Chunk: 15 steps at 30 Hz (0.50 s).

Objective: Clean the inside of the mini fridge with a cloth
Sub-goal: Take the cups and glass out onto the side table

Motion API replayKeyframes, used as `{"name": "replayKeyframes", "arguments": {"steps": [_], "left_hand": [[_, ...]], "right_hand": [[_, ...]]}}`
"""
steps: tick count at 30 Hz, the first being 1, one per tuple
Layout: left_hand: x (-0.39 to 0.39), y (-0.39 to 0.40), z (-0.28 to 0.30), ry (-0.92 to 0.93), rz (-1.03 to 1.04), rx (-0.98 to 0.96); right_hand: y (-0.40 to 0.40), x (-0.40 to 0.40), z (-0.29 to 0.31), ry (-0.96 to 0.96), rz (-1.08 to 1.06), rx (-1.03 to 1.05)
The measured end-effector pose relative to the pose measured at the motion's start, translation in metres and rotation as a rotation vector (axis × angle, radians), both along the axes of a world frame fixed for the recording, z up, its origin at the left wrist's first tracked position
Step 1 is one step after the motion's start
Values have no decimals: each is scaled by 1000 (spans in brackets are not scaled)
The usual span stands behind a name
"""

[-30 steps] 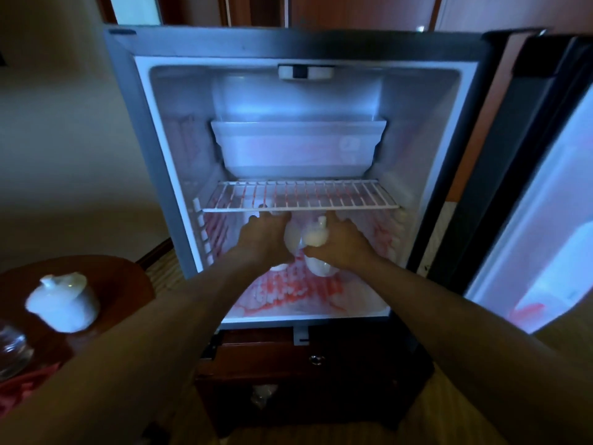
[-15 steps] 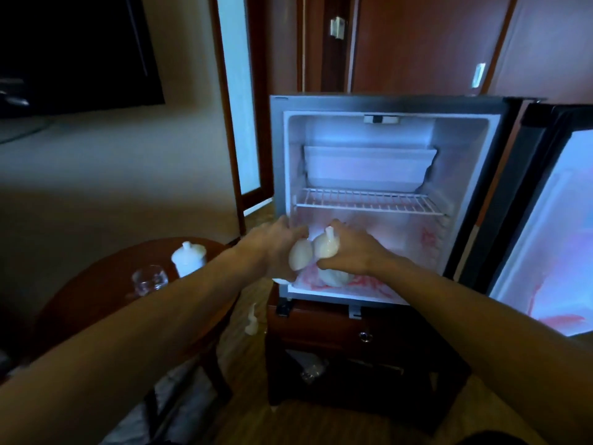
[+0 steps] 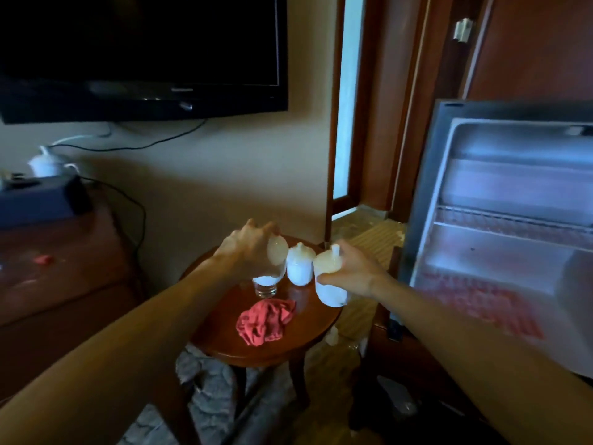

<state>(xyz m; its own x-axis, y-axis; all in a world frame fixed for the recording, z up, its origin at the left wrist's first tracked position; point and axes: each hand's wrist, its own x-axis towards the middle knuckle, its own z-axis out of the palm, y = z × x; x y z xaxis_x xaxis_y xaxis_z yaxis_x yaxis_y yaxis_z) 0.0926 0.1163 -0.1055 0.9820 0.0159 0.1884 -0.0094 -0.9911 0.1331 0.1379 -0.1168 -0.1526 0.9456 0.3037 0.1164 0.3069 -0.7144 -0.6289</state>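
Here, head view: left hand (image 3: 248,248) over the round wooden worktop (image 3: 308,335), fingers curled round a pale lid (image 3: 278,254), held above a drinking glass (image 3: 267,285). Right hand (image 3: 351,273) grips a lidded white cup (image 3: 330,285) at the worktop's right edge. A second lidded white cup (image 3: 300,264) stands between them. Red cloth (image 3: 264,321) lies crumpled on the worktop, near its front. Mini fridge (image 3: 500,226) stands open at right, wire shelf (image 3: 513,220) visible inside.
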Motion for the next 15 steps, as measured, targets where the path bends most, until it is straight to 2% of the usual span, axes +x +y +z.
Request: {"name": "replayKeyframes", "arguments": {"steps": [4,9,15], "left_hand": [[26,49,-9,-41,153,-77],[46,101,-53,59,359,-115],[50,125,-110,155,341,-151]], "right_hand": [[31,28,-23,-15,1,7],[53,53,-51,-33,6,-22],[51,62,-78,-62,7,-6]]}}
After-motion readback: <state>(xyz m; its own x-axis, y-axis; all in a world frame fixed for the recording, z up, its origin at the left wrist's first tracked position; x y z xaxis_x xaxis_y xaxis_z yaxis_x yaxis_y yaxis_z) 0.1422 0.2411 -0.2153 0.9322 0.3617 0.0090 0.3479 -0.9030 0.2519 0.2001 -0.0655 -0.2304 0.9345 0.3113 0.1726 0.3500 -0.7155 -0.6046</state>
